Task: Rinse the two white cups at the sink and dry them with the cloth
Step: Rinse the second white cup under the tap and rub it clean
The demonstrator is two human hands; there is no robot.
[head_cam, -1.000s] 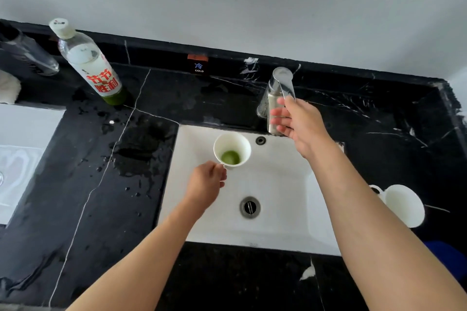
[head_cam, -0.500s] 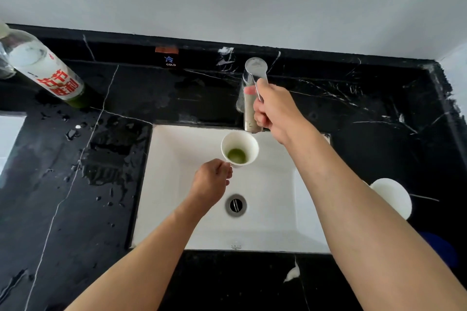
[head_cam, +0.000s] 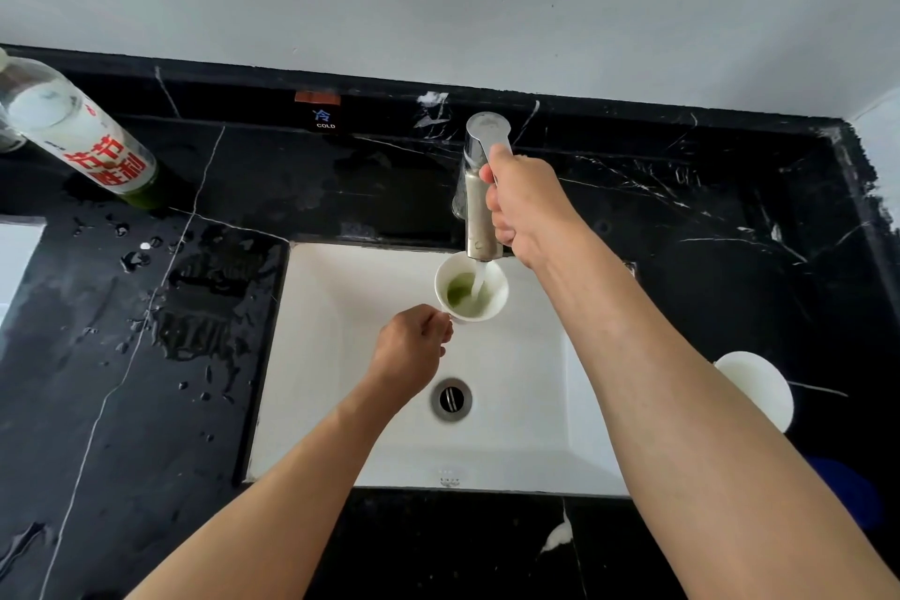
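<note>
My left hand (head_cam: 413,353) grips the handle of a white cup (head_cam: 496,292), holding it upright over the white sink (head_cam: 341,356) right under the spout. Green liquid sits in the cup and a stream of water runs into it. My right hand (head_cam: 528,205) is closed around the chrome faucet (head_cam: 479,190) lever. A second white cup (head_cam: 757,387) rests on the black counter to the right of the sink, partly hidden behind my right forearm. No cloth is clearly visible.
A clear bottle with a red-lettered label (head_cam: 83,136) stands tilted in view at the back left. Water puddles (head_cam: 195,307) spread on the black marble counter left of the sink. A blue object (head_cam: 847,487) lies at the right edge. The drain (head_cam: 451,399) sits mid-basin.
Water now flows from the faucet into the cup. My left hand moved the cup right, under the spout, and my right hand closed on the faucet lever.
</note>
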